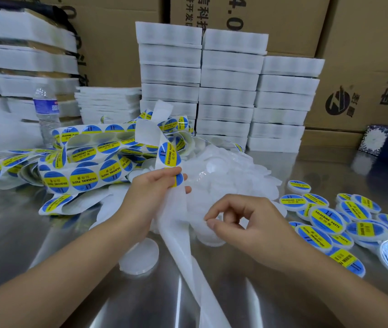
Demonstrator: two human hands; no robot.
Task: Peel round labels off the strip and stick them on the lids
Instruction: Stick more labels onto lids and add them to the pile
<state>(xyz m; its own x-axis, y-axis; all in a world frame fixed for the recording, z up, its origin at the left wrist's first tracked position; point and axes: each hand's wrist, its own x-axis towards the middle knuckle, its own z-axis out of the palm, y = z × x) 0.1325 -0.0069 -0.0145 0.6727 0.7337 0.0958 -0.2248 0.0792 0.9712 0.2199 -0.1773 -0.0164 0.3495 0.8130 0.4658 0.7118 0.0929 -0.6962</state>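
- The left hand (155,192), at the centre of the frame, curls its fingers and thumb round the strip (167,157). It grips it just where a blue and yellow round label (176,179) sits at the fingertips, not yet peeled away.
- Below that hand the bare backing (188,263) trails down to the lower edge of the frame, so many labels have already come off it.
- The right hand (242,221), lower right of centre, has its fingers curled, with thumb and forefinger tips close together at the rim of a blank lid (211,237). I cannot tell whether they actually grip it, as the plastic is translucent.
- Done: a cluster of labelled lids (327,218) lies at the right edge on the steel table (46,233).
- Left: a large pile of unlabelled lids (230,171) sits at centre, just behind the hands, and one loose lid (139,259) lies lower centre.
- A big heap of full label strip (81,162) fills the middle left, so by my judgement the job is well short of halfway.
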